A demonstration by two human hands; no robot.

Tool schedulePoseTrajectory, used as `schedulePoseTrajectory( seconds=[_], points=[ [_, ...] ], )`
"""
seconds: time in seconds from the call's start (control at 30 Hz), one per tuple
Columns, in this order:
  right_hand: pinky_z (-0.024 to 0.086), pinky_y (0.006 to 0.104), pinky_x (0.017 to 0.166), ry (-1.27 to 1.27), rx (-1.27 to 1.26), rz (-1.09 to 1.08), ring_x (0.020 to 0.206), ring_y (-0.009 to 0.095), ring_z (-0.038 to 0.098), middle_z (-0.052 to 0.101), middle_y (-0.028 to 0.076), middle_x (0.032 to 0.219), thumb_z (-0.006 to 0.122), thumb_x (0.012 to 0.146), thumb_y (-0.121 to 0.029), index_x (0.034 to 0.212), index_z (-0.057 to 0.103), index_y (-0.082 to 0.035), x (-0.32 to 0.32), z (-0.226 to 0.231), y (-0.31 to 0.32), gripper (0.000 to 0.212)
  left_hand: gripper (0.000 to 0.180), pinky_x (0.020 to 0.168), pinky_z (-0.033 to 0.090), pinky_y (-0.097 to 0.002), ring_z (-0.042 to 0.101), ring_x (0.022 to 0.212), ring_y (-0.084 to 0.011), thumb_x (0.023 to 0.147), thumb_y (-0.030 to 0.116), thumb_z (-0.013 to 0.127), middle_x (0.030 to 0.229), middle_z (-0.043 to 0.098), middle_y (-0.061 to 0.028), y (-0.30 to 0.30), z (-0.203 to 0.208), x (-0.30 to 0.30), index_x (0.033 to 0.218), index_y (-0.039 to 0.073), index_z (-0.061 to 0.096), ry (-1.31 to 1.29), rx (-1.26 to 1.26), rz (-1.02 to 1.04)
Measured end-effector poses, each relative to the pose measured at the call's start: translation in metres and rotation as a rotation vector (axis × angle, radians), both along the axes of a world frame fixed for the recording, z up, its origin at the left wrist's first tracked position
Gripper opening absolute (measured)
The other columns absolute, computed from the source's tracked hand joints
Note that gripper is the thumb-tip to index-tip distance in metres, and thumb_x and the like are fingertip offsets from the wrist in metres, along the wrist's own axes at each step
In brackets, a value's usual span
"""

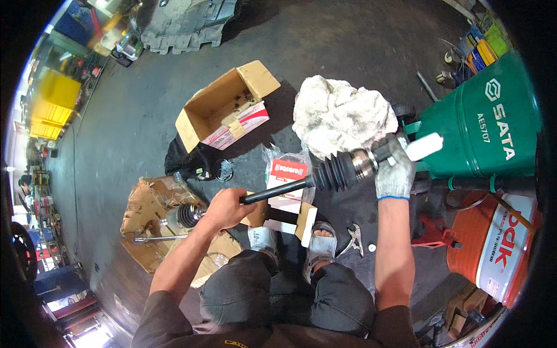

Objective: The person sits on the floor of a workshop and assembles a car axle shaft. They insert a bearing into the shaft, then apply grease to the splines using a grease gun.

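A black drive shaft lies slantwise across in front of me, its right end higher in the picture. My bare left hand is wrapped round the bar, close to the smaller ribbed boot at its left end. At the other end, beside a large black boot and a metal joint, my right hand in a grey-white work glove is closed round the shaft's end. A white cylindrical piece sticks out beyond the glove; whether it is fixed to the shaft, I cannot tell.
Around my feet are an opened cardboard box, a white rag, a small red-and-white box, flattened cardboard with a metal bar, and locking pliers. A green drum and an orange-and-white drum stand right.
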State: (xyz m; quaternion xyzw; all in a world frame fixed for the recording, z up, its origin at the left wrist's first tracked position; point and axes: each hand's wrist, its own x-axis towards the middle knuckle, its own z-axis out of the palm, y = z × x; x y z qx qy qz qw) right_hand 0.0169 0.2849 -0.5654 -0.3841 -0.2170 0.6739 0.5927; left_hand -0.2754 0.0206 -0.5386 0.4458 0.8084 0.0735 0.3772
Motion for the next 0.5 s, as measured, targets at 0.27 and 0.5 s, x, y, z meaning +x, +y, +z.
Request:
schedulePoseTrajectory(
  seconds=[0.27, 0.5],
  points=[
    [0.059, 0.0457, 0.1, -0.04, -0.184, -0.159, 0.108, 0.031, 0.07, 0.068, 0.018, 0.116, 0.068, 0.095, -0.003, 0.129, 0.061, 0.008, 0.092, -0.07, -0.013, 0.036, 0.032, 0.081, 0.058, -0.0509, 0.073, 0.089, -0.046, 0.075, 0.02, 0.08, 0.089, 0.074, -0.0278, 0.046, -0.036, -0.003, 0.094, -0.003, 0.069, -0.044, 0.063, -0.092],
    [0.058, 0.055, 0.103, 0.151, -0.288, -0.244, 0.109, 0.039, 0.068, 0.067, 0.021, 0.115, 0.067, 0.089, 0.004, 0.119, 0.058, 0.004, 0.102, -0.141, -0.052, 0.032, 0.045, 0.083, 0.058, -0.0466, 0.074, 0.094, -0.0424, 0.072, 0.018, 0.083, 0.097, 0.075, -0.0255, 0.077, -0.115, -0.019, 0.106, -0.002, 0.062, 0.013, 0.072, -0.157]
  ],
)
